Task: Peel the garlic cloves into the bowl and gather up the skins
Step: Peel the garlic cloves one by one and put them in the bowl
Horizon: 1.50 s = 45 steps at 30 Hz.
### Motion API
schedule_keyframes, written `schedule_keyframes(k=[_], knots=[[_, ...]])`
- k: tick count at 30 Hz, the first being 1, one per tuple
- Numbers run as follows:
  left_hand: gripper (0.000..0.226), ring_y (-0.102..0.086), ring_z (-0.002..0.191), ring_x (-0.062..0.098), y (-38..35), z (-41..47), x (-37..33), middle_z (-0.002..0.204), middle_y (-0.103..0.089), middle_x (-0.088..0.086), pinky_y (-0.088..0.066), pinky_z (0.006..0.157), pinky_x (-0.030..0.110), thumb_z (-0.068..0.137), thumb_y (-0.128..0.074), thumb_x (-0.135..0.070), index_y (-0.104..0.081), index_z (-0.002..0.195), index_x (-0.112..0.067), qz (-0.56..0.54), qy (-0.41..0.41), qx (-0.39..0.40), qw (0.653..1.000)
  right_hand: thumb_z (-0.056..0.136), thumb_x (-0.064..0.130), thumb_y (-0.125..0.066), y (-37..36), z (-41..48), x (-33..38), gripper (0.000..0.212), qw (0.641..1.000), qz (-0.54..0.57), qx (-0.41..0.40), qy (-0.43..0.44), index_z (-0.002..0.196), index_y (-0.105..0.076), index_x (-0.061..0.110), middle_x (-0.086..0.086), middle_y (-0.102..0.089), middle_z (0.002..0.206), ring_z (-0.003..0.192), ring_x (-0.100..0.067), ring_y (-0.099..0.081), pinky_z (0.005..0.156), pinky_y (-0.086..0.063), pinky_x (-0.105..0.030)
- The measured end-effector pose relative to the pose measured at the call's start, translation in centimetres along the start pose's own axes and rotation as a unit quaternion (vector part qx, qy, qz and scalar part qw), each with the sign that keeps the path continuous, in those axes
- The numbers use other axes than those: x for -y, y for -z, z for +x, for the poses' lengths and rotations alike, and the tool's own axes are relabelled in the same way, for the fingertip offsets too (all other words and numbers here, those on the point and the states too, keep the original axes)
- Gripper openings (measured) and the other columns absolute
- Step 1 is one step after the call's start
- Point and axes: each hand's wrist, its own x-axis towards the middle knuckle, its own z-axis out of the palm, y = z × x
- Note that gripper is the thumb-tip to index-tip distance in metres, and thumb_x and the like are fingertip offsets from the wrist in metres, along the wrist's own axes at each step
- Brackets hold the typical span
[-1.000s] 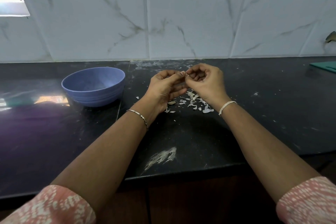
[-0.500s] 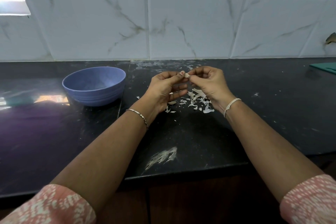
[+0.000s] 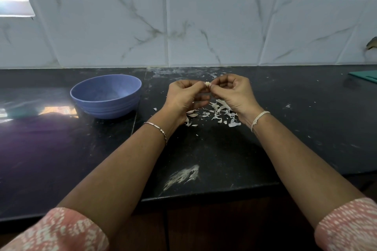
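A: At centre frame, raised above the dark counter (image 3: 285,128), we log the garlic clove (image 3: 207,84) held between both hands. The left hand (image 3: 183,98) curls its fingers round one end. The right hand (image 3: 234,93) nips the other end between thumb and forefinger.

B: So both grips are closed on the clove. Where is the bowl?

A: The blue bowl (image 3: 106,106) stands left of centre, well apart from the hands. We cannot make out its contents from here. The skins (image 3: 218,112) lie scattered on the counter just beneath the hands, mostly under the right wrist.

B: Handling estimate, a judgement only: the clove is small, light and firm, and likely slick once bare. We would hold it by the body with the left hand and pick at the tip with the right, where the skin lifts.

A: And the skins?

B: Papery, near weightless, brittle. We expect them to tear and drift at a breath, so they should be swept together with a flat palm, not pinched up one by one
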Motion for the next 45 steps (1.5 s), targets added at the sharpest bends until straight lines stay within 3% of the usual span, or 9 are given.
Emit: schedule_keyframes(k=[4, 8, 13, 17, 24, 29, 36, 40, 45], knots=[[0.010, -0.070, 0.059, 0.014, 0.3, 0.1, -0.1, 0.067, -0.071, 0.005, -0.057, 0.054, 0.023, 0.088, -0.068, -0.007, -0.065, 0.080, -0.004, 0.032, -0.015, 0.003, 0.999, 0.079, 0.000, -0.076, 0.0, 0.0, -0.1, 0.009, 1.000, -0.017, 0.012, 0.022, 0.084, -0.069, 0.003, -0.005, -0.069, 0.079, 0.074, -0.012, -0.064, 0.076, -0.056, -0.028], [0.006, -0.070, 0.061, 0.017, 0.6, 0.3, -0.3, 0.073, -0.072, 0.007, -0.058, 0.055, 0.024, 0.089, -0.068, -0.008, -0.065, 0.084, -0.005, 0.046, -0.022, 0.010, 0.999, 0.082, 0.003, -0.075, 0.3, 0.1, -0.2, 0.009, 0.999, -0.018, 0.033, 0.032, 0.089, -0.070, 0.004, -0.001, -0.069, 0.080, 0.073, -0.005, -0.064, 0.072, -0.055, -0.020], [0.009, -0.070, 0.063, 0.022, 0.7, 0.5, -0.2, 0.078, -0.070, 0.010, -0.057, 0.056, 0.029, 0.086, -0.069, -0.006, -0.065, 0.080, -0.011, 0.105, -0.058, -0.007, 0.993, 0.082, 0.006, -0.076, 0.3, 0.1, -0.4, 0.009, 0.997, -0.052, 0.036, 0.048, 0.089, -0.072, 0.007, -0.007, -0.071, 0.088, 0.083, -0.016, -0.065, 0.081, -0.056, -0.031], [0.010, -0.071, 0.060, 0.023, 0.3, 0.6, 0.1, 0.078, -0.068, 0.007, -0.058, 0.059, 0.033, 0.085, -0.069, -0.006, -0.065, 0.079, -0.013, 0.149, -0.102, -0.041, 0.983, 0.083, -0.001, -0.072, -0.1, 0.0, -0.4, 0.011, 0.996, -0.048, 0.044, 0.056, 0.093, -0.071, 0.004, 0.002, -0.069, 0.080, 0.074, -0.004, -0.063, 0.073, -0.055, -0.021], [0.008, -0.072, 0.062, 0.026, 0.0, 0.3, 0.2, 0.085, -0.069, 0.007, -0.061, 0.058, 0.038, 0.085, -0.070, -0.010, -0.065, 0.082, -0.013, 0.213, -0.181, -0.064, 0.958, 0.086, -0.002, -0.068, -0.3, -0.2, 0.1, 0.008, 0.998, 0.049, 0.039, 0.000, 0.089, -0.070, 0.006, -0.016, -0.070, 0.087, 0.083, -0.024, -0.069, 0.080, -0.059, -0.031], [0.009, -0.069, 0.058, 0.023, 0.2, 0.7, 0.2, 0.078, -0.064, 0.006, -0.060, 0.059, 0.034, 0.088, -0.062, -0.006, -0.061, 0.081, -0.011, 0.159, -0.114, -0.072, 0.978, 0.084, -0.002, -0.070, -0.1, -0.1, 0.3, 0.009, 0.992, 0.114, 0.046, -0.029, 0.092, -0.069, 0.002, -0.015, -0.072, 0.091, 0.085, -0.024, -0.070, 0.082, -0.059, -0.030], [0.022, -0.065, 0.054, 0.019, 0.5, 0.8, 0.0, 0.076, -0.065, 0.009, -0.055, 0.051, 0.028, 0.098, -0.056, -0.020, -0.062, 0.089, -0.002, 0.232, -0.051, 0.003, 0.971, 0.085, -0.003, -0.069, 0.7, 0.2, 0.2, 0.013, 0.991, 0.112, 0.060, -0.032, 0.096, -0.069, 0.004, -0.014, -0.072, 0.087, 0.077, -0.016, -0.070, 0.073, -0.057, -0.021], [0.012, -0.064, 0.063, 0.017, 0.8, 1.0, -0.1, 0.090, -0.060, 0.009, -0.056, 0.052, 0.026, 0.091, -0.065, -0.002, -0.056, 0.094, -0.010, 0.135, -0.050, 0.004, 0.990, 0.083, -0.006, -0.069, 1.0, 0.2, 0.2, 0.016, 0.993, 0.101, 0.058, -0.027, 0.097, -0.069, 0.002, -0.012, -0.072, 0.084, 0.074, -0.014, -0.070, 0.069, -0.055, -0.019], [0.017, -0.068, 0.067, 0.014, 0.8, 0.7, -0.3, 0.093, -0.067, 0.011, -0.059, 0.059, 0.025, 0.094, -0.062, -0.008, -0.064, 0.109, -0.001, 0.044, -0.017, 0.054, 0.997, 0.080, -0.004, -0.073, 1.0, 0.1, 0.0, 0.015, 0.997, 0.043, 0.060, 0.003, 0.093, -0.071, 0.002, -0.005, -0.073, 0.084, 0.079, -0.011, -0.070, 0.070, -0.054, -0.018]])
